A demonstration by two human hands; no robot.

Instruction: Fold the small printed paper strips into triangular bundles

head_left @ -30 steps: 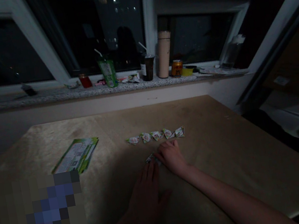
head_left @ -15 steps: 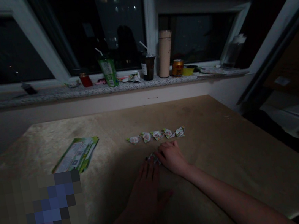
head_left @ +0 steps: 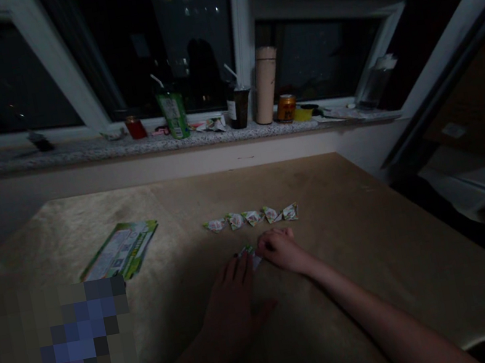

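My left hand [head_left: 230, 299] lies flat on the table with its fingers stretched out, the fingertips pressing on a small printed piece of paper [head_left: 256, 260], green and white. My right hand [head_left: 286, 253] is closed in a pinch at the right edge of that paper, its fingertips partly hidden. Much of the paper is covered by my fingers. Just beyond both hands, a row of several small folded paper pieces [head_left: 253, 218] in green and white runs from left to right.
Flat green-and-white printed sheets [head_left: 118, 252] lie at the left of the cloth-covered table [head_left: 363, 310]. Behind, the windowsill [head_left: 96, 151] holds a green cup [head_left: 173, 115], a dark cup [head_left: 239, 107], a pale tumbler [head_left: 266, 86] and an orange can [head_left: 286, 108]. A blurred block hides the lower left.
My right hand has shifted slightly right, and more of the paper shows between the hands. My left hand stays pressed on it, and the row lies as before.
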